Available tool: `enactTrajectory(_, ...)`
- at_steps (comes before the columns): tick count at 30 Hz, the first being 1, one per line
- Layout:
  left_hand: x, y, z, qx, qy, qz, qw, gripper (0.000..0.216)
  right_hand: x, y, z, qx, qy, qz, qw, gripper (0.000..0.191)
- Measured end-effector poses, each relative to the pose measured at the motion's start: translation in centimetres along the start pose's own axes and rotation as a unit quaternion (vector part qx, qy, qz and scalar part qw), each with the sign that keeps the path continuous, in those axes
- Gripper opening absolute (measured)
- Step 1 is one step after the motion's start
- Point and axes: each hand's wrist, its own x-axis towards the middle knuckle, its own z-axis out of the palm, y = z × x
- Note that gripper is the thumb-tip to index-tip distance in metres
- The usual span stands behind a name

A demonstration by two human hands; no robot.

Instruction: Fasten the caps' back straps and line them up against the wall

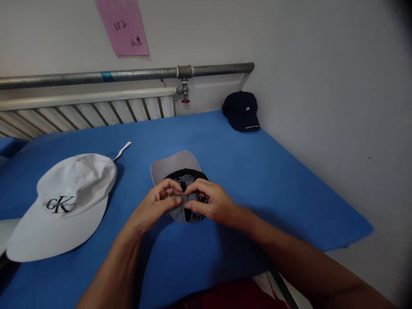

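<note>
A grey baseball cap [175, 165] lies upturned on the blue table, its brim pointing away from me and its dark inside showing. My left hand [162, 198] pinches the back of the cap near the adjusting strap, thumb and fingers closed on it. Close beside it, my right hand [209, 199] grips the same back edge, with its thumb and forefinger pressed together on the strap area. The two sets of fingertips nearly meet. They hide part of the strap, so its fastening cannot be made out.
To the left rests a large white cap [77, 184] with black letters and a loose strap end. A black cap [241, 111] sits at the table's far right corner by the wall. Behind the blue table [180, 133] run a metal pipe [141, 74] and a radiator [96, 112].
</note>
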Motion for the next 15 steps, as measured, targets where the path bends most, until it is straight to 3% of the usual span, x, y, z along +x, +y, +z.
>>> enactTrajectory(7, -0.4, 0.9, -0.5, 0.091, -0.016, 0.010, 0.996, 0.005, -0.3, 0.0, 0.2, -0.018, 0.010, -0.098, 0.995, 0.016)
enactTrajectory(15, -0.5, 1.1, 0.1, 0.069, -0.049, -0.024, 0.996, 0.018, -0.4, 0.6, 0.6, -0.029, -0.011, -0.122, 0.992, 0.020)
